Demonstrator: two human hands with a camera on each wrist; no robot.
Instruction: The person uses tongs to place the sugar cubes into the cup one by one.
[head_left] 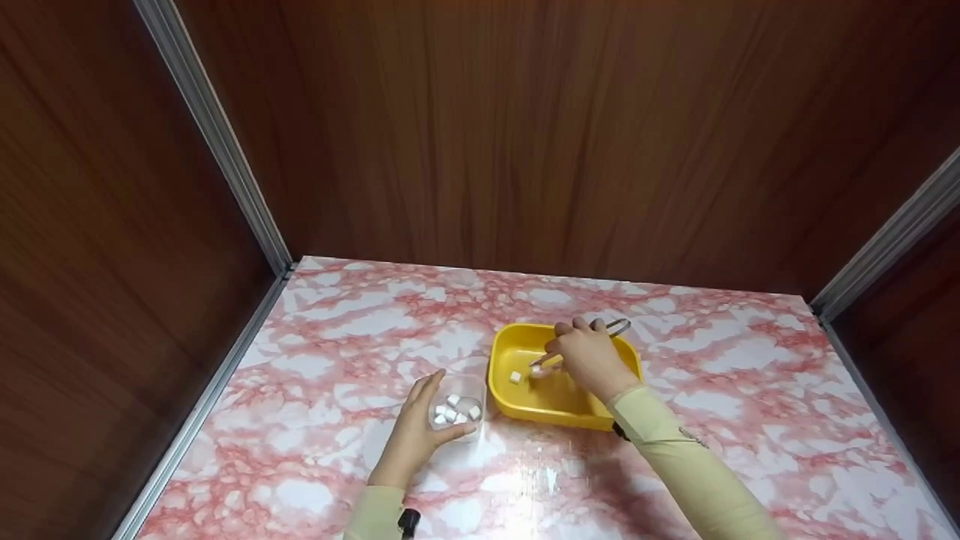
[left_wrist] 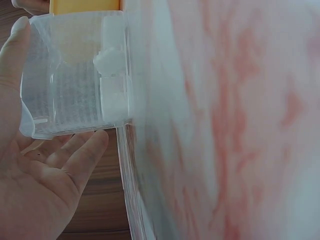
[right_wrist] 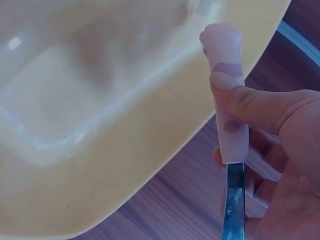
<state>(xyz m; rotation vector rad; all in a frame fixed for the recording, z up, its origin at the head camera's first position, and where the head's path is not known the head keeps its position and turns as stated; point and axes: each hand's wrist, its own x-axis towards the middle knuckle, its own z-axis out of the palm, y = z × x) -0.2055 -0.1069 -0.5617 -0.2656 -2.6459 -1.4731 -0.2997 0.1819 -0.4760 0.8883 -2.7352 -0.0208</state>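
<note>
My left hand (head_left: 420, 424) holds a clear plastic container (left_wrist: 75, 75), thumb on one side and fingers round the other. Several white cubes (head_left: 454, 413) lie in the container's bottom. Over the yellow basin (head_left: 517, 409), my right hand (head_left: 592, 364) grips small metal tongs (right_wrist: 233, 205) with pink paw-shaped tips (right_wrist: 227, 50). In the head view the tips point down into the basin, right at a white cube (head_left: 535, 370). A second white cube (head_left: 515, 377) lies on the basin floor just left of it. The right fingers hide part of the tongs.
Container and basin stand side by side on a red-and-white marbled tabletop (head_left: 337, 352). Dark wood-grain panels (head_left: 510, 150) rise at the back and sides, with metal strips (head_left: 225, 142) along the corners.
</note>
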